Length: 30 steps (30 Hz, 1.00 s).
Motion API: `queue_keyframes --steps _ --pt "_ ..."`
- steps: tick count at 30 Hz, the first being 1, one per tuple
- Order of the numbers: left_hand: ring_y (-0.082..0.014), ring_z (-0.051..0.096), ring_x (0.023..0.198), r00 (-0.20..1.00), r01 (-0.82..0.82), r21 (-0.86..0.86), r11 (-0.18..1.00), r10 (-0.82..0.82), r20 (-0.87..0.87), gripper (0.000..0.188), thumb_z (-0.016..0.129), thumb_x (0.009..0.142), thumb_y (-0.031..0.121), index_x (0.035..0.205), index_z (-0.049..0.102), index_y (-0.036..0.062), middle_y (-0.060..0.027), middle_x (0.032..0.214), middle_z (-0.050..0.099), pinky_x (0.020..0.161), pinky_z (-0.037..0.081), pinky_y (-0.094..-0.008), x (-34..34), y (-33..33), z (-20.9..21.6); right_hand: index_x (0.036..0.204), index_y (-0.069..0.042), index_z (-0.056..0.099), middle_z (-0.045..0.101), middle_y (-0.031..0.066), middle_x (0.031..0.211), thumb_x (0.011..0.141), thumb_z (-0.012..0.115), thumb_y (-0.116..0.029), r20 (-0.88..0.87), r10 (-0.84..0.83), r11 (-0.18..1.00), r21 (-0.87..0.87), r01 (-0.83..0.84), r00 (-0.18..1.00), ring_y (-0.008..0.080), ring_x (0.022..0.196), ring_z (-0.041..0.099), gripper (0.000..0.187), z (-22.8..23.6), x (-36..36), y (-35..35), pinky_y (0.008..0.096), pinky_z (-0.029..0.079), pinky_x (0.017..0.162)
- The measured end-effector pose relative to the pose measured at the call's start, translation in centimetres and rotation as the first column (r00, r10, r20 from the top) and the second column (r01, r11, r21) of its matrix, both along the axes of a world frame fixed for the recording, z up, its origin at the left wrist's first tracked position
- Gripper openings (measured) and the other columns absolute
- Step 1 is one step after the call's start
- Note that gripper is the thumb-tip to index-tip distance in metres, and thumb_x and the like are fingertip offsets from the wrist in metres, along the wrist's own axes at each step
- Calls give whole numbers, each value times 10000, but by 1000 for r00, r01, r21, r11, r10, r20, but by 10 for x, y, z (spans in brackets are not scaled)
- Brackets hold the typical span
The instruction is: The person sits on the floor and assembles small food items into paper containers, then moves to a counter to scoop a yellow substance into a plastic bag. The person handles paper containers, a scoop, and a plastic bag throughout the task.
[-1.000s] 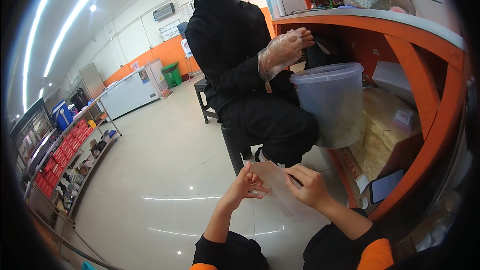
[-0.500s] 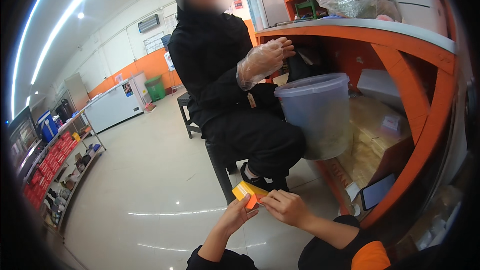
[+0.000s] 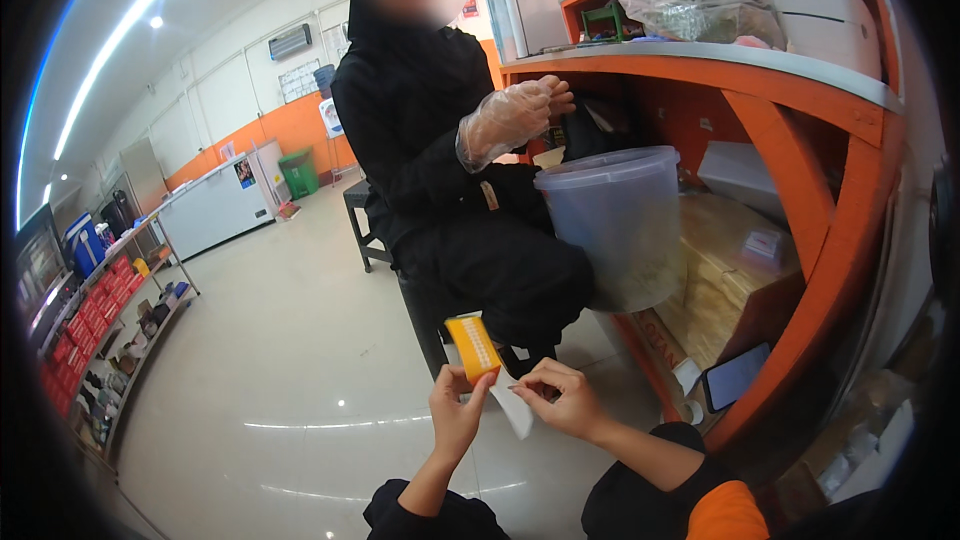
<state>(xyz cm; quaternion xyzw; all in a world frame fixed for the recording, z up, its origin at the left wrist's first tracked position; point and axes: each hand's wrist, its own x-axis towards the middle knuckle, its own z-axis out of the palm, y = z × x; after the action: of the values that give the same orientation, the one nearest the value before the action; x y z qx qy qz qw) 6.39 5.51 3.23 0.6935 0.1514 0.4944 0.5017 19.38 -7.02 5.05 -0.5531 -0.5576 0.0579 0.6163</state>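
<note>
- Holding the yellow box tilted by its near end in the left hand, closing thumb and fingers on it, probably to steady it and leave the dotted face uncovered.
- Pinching with the right hand, just right of the box, with fingertips closed, apparently on the upper edge of the white sheet, perhaps to stop it dropping.
- Facing the bucket, farther off and right, beside a co-worker's knee, probably placed for the gloved hand.
- Working well apart from the phone at near right, perhaps out of the way there.
</note>
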Motion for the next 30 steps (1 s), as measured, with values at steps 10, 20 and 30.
queue_keyframes --steps 10,20,30 --pt "-154 638 710 988 -117 410 905 148 -46 61 689 807 -11 860 659 -7 -93 829 659 621 499 -240 10 -27 3 749 -2 643 573 9 733 820 702 -81 -128 -78 991 94 91 989 45 602 537 121 -2 0 1 184 423 525" --pt "-102 636 823 993 110 -101 989 -113 -24 155 592 924 84 1015 614 -40 -58 905 661 690 529 -231 21 -26 -15 742 -8 630 562 11 719 795 707 -61 -47 -85 994 68 88 995 45 577 536 107 -13 4 5 186 426 511" --pt "-102 632 851 979 167 -114 979 -179 -97 161 545 953 101 1044 578 -28 -53 937 634 682 534 -228 15 -23 -21 728 -8 622 567 3 725 793 714 -83 -165 -53 998 24 57 985 40 581 536 136 -16 3 8 192 425 525"
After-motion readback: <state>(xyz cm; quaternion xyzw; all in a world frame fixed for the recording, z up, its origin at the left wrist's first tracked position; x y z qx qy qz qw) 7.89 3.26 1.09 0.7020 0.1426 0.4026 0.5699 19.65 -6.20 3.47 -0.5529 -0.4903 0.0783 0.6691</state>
